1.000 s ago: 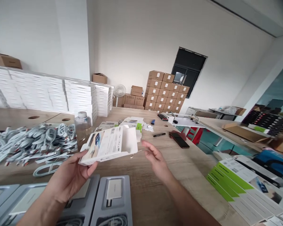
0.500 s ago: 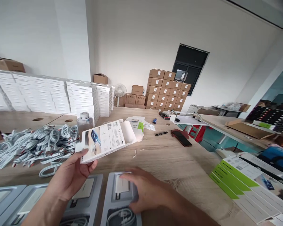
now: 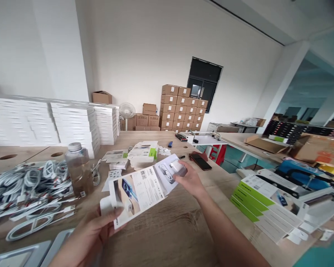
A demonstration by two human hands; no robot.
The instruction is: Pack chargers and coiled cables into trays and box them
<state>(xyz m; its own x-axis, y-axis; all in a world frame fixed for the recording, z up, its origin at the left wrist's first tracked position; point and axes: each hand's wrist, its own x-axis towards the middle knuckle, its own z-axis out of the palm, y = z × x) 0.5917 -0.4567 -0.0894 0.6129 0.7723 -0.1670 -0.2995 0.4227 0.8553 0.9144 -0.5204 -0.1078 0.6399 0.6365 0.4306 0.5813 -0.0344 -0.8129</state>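
My left hand (image 3: 100,230) is closed round the lower left end of a white printed charger box (image 3: 141,192), tilted up to the right above the table. A plastic tray (image 3: 169,190) sticks out of the box's upper right end, partly inside it. In the tray lie a coiled white cable (image 3: 165,172) and a white charger (image 3: 179,167). My right hand (image 3: 191,179) grips the tray's outer end, its fingers over the charger. More grey trays (image 3: 22,254) lie at the lower left, cut off by the frame.
Left of the box stand a plastic bottle (image 3: 78,170) and a heap of white cables (image 3: 30,185). Behind are flattened cartons (image 3: 141,150) and stacked white boxes (image 3: 72,122). A phone (image 3: 200,161) lies at the table's right. Green-and-white boxes (image 3: 264,207) are stacked farther right.
My right hand has lifted a tray from the table and brought it to the box's open end, where it sits partly inside. The view has turned right.
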